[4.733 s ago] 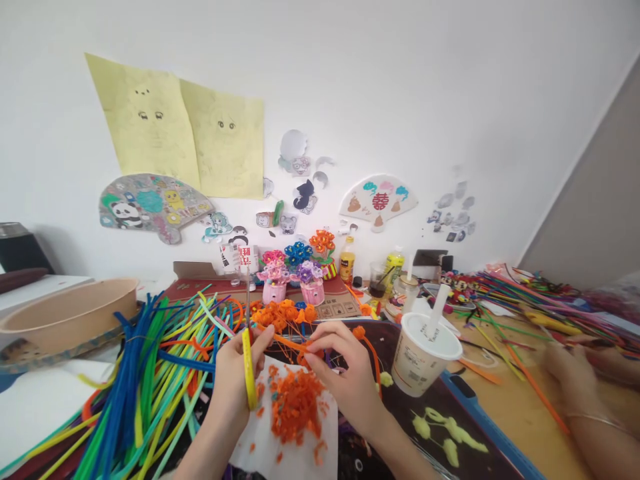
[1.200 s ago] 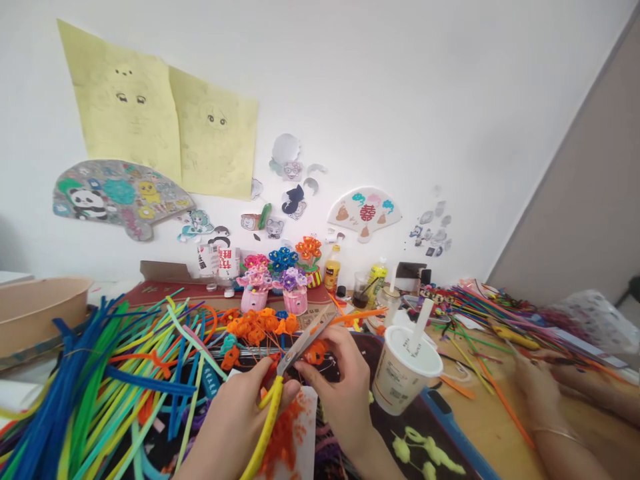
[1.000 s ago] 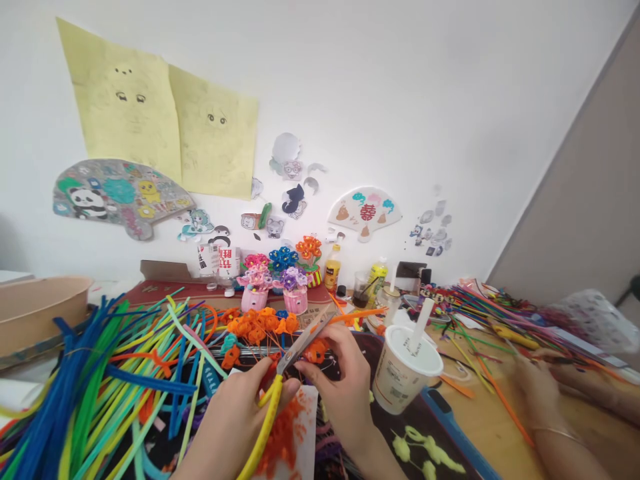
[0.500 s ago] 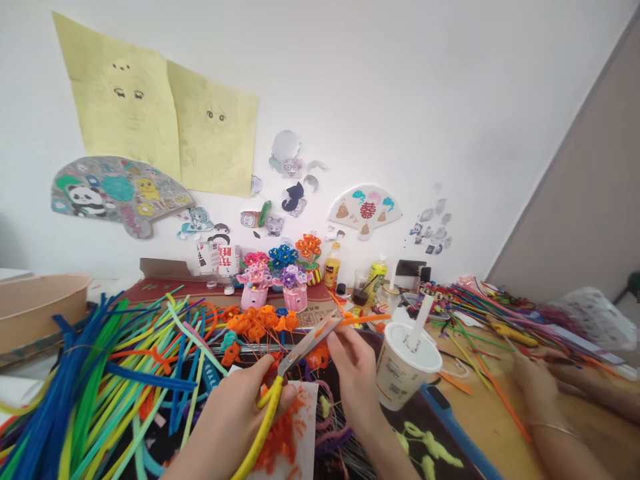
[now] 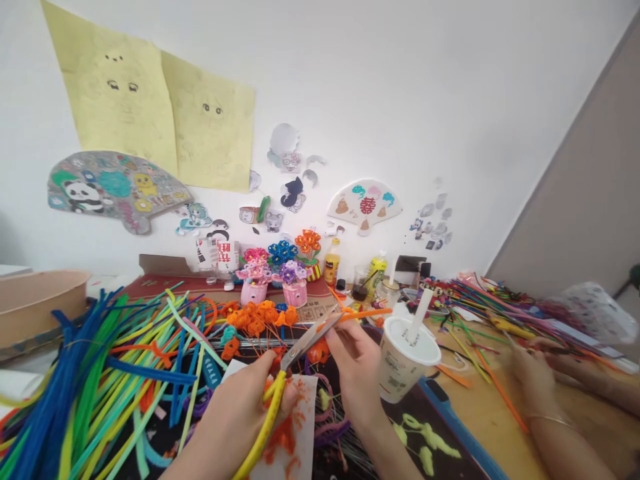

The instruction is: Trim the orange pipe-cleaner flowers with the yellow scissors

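My left hand (image 5: 253, 400) is closed around the yellow handles of the scissors (image 5: 270, 410). Their blades point up and right, slightly parted, against an orange pipe cleaner (image 5: 367, 314). My right hand (image 5: 354, 363) pinches that pipe cleaner, whose free end sticks out to the right. Under the scissors lies a sheet of white paper (image 5: 306, 433) strewn with orange fuzz clippings (image 5: 283, 440). Just behind the blades sit several orange pipe-cleaner flowers (image 5: 257, 319) on thin stems.
Bundled blue pipe cleaners (image 5: 55, 400) and many loose ones cover the left side. A lidded cup with a straw (image 5: 407, 363) stands right of my right hand. Potted pipe-cleaner flowers (image 5: 295, 292) and bottles (image 5: 331, 265) line the back. Another person's hands (image 5: 533, 377) work at the right.
My view has shifted slightly, so the wall items sit a little higher. The scissor blades and the orange pipe cleaner have moved only a little. Both hands keep their holds.
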Demonstrator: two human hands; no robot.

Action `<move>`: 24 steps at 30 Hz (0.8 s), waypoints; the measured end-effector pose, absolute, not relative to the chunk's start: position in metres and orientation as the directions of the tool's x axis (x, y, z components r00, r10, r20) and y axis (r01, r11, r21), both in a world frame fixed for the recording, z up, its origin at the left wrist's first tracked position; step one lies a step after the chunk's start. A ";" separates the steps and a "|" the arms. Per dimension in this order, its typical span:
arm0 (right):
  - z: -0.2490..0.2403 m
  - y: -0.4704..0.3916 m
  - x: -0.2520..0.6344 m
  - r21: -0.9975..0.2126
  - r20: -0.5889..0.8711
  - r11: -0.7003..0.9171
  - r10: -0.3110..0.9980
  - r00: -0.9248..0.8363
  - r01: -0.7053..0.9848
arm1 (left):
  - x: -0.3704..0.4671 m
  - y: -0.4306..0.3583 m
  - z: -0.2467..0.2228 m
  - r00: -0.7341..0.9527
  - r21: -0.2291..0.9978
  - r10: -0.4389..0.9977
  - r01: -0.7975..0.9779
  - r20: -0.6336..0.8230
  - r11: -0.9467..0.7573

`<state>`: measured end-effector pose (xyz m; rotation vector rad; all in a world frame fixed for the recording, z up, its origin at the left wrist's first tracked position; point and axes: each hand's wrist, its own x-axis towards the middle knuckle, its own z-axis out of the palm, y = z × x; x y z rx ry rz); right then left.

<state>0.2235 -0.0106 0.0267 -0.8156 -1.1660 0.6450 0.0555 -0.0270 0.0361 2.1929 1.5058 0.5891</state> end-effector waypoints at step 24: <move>0.029 -0.012 0.223 -0.818 0.565 0.569 0.767 0.302 0.084 | 0.052 -0.018 0.030 0.370 0.589 0.927 0.737 0.059 -0.332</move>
